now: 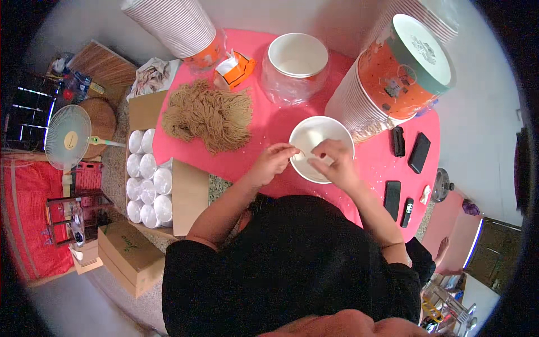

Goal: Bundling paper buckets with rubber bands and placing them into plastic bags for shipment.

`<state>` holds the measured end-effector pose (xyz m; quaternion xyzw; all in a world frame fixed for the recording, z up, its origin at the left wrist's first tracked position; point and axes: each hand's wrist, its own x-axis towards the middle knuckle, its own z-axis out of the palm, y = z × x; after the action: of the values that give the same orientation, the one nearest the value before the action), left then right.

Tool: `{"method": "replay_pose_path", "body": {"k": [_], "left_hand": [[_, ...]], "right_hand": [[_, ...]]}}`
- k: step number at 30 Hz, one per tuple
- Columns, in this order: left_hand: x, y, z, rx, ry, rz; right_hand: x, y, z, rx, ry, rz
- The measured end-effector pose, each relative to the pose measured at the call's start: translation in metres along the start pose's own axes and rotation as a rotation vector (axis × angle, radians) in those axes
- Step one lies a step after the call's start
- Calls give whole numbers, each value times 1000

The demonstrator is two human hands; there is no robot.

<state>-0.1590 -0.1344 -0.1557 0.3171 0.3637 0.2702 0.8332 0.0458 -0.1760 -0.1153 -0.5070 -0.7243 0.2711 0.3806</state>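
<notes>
A white paper bucket [312,174] stands at the table's near edge, its mouth facing up. At its left rim, my left hand [275,163] is closed in a pinch on what looks like a thin tan strand [302,152]; its exact kind is too small to tell. Over the bucket's right side reaches my right hand [335,163], thumb and curled fingers apart, with nothing visible between them. Left of the bucket lies a loose heap of tan stringy strands [209,116], like yarn or dry noodles.
Stacked paper buckets [171,25] rise at the back left, with more buckets [296,54] in plastic behind and a tall orange stack [387,78] at right. A tissue pack [240,69] and phones [419,153] lie on the pink table [264,194]. Wrapped cups fill a cardboard box [190,196].
</notes>
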Motion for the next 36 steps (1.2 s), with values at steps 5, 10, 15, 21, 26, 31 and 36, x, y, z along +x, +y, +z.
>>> {"method": "replay_pose_path", "body": {"k": [5,10,15,21,26,31,36], "left_hand": [[1,-2,-2,4,10,-24],[-2,4,4,37,42,-35],[-3,-3,-10,606,56,407],[-10,2,-14,658,45,352],[-13,4,-7,509,-26,187],[-14,0,-9,379,-53,101],[-13,-2,-4,391,9,153]], "right_hand": [[6,-20,7,-281,160,-284],[7,-5,7,-363,17,-376],[7,-8,-5,-453,-65,-287],[13,-10,0,-36,-231,-129],[22,5,27,228,-236,116],[23,5,29,270,-197,155],[20,16,35,306,-210,169]]}}
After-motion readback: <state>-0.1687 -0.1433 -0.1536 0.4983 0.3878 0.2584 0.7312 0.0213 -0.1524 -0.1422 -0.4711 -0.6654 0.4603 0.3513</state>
